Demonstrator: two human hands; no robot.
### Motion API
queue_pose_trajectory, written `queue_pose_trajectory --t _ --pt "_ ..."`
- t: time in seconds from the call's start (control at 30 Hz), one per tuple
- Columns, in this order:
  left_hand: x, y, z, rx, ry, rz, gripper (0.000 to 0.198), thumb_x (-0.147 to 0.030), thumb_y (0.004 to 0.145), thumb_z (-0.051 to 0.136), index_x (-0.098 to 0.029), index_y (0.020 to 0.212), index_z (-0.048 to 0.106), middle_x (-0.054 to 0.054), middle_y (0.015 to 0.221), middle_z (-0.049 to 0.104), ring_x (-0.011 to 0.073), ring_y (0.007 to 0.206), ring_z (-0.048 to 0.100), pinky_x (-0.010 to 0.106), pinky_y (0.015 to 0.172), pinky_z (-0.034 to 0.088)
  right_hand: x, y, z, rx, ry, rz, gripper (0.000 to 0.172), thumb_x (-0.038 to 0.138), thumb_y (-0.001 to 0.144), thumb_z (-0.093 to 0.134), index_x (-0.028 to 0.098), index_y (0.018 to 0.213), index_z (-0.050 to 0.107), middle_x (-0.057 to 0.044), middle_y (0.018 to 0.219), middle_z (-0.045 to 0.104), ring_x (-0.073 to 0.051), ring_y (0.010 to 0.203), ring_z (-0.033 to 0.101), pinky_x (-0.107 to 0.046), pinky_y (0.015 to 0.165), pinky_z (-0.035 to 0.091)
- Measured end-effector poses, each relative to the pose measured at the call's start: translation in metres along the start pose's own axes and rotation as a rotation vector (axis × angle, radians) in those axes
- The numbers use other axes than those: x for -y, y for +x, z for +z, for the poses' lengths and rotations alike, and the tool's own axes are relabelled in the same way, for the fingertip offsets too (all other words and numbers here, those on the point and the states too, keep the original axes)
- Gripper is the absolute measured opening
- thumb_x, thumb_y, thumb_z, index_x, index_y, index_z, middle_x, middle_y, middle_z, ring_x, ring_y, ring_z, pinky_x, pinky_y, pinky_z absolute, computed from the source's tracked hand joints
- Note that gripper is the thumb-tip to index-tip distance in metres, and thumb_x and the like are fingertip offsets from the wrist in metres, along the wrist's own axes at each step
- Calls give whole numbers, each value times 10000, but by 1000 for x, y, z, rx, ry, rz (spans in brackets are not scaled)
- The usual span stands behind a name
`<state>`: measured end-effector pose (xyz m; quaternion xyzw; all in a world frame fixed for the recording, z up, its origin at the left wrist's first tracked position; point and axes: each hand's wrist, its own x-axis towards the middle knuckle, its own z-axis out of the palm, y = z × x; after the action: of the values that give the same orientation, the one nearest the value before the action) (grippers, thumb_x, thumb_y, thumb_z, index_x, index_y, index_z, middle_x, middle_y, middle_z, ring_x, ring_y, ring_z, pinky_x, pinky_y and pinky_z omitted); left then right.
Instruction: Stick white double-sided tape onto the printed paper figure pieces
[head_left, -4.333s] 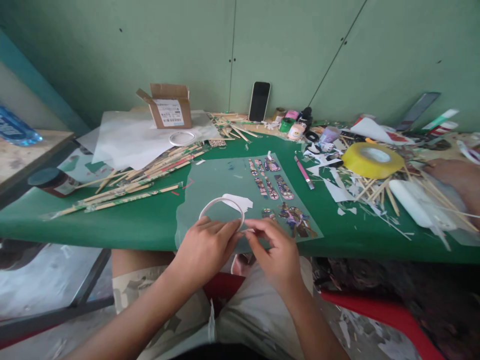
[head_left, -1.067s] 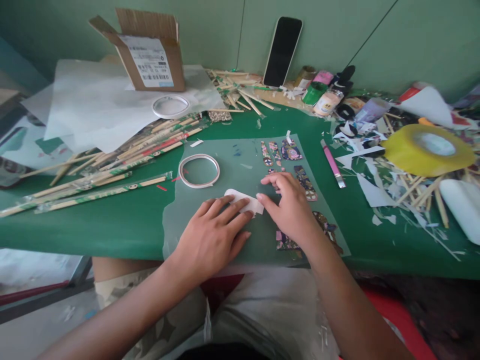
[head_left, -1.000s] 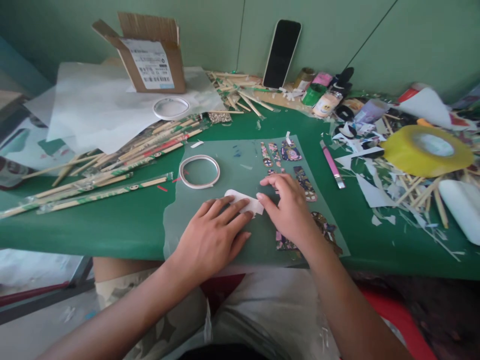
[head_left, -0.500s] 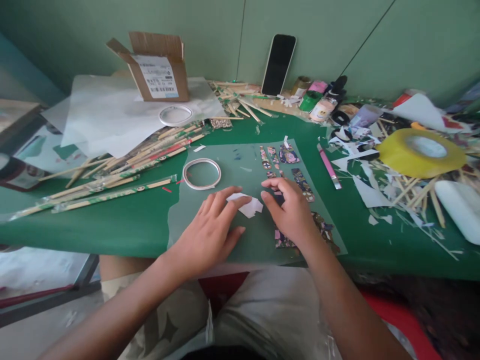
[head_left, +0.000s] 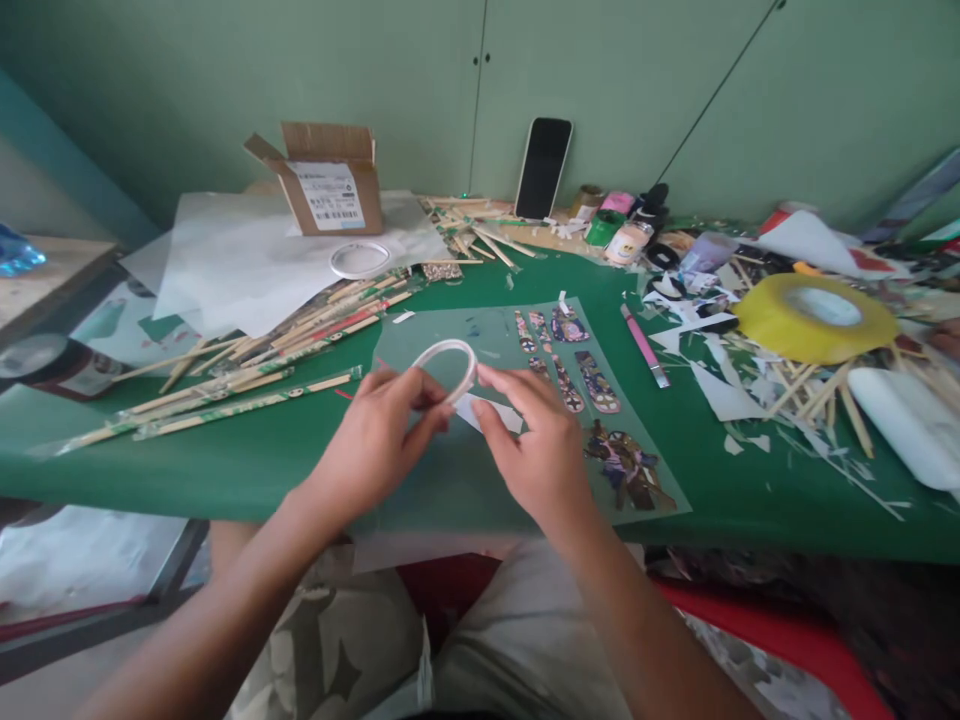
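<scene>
A thin white roll of double-sided tape (head_left: 444,347) is tilted up above the translucent sheet. My left hand (head_left: 382,430) pinches its lower left side between thumb and fingers. At the ring's right edge, the fingertips of my right hand (head_left: 536,440) grip it, with the thumb lower down. Beneath both hands lies a small white paper piece (head_left: 487,412), partly covered by fingers. Patterned cut-outs (head_left: 596,380) in dark blue and pink lie on the sheet to the right, and a heap of dark, glossy pieces (head_left: 626,465) sits closer to me.
Wrapped chopsticks (head_left: 247,402) spread across the left. An opened cardboard box (head_left: 334,185) and a second tape ring (head_left: 360,260) stand behind. A phone (head_left: 544,168) leans on the wall. Rightward are a pink craft knife (head_left: 643,343), yellow tape (head_left: 817,345) and paper scraps.
My left hand has taken the tape roll from the sheet and brought it rightward, over the white paper. My right hand has moved left to meet it. The camera view has tilted up slightly.
</scene>
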<state>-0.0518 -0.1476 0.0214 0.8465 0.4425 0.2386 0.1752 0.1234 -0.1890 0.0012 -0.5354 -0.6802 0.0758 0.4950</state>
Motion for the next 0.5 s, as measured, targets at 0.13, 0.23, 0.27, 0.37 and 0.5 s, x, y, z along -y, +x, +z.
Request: queue_pose_trajectory --t 0.13,0.23,0.27,0.37,0.5 --pt "-17 -10 5 138 -251 -35 196 -383 936 499 -195 989 516 -28 690 618 130 614 551 224 595 403 7 -2 -2 -30 137 23 130 223 919 536 233 962 658 -56 938 715 -193 907 668 -369 807 536" --pt "-18 -12 6 159 -162 17 209 -352 965 446 -188 1025 560 -12 714 618 141 647 554 225 600 399 6 -8 -4 -69 195 55 86 201 879 584 225 803 616 -41 867 697 -178 859 660 -333 741 534" --pt "-18 -12 6 161 -109 28 219 -337 975 427 -185 1015 580 -1 719 625 152 670 565 231 604 401 4 -10 -4 -73 231 100 87 205 868 599 223 784 606 -35 841 691 -172 825 660 -321 717 537" --pt "-17 -13 7 126 47 75 235 -294 984 415 -175 1010 616 25 748 669 174 699 599 254 618 411 -1 -17 -2 -75 368 261 36 229 842 638 217 839 605 -5 767 676 -145 697 658 -290 655 548" --pt "-15 -14 10 10 212 209 192 -273 972 464 -171 1006 623 30 798 719 177 693 639 296 694 442 -5 -18 -4 0 320 234 150 185 847 629 209 995 637 -8 811 688 -136 719 667 -280 697 549"
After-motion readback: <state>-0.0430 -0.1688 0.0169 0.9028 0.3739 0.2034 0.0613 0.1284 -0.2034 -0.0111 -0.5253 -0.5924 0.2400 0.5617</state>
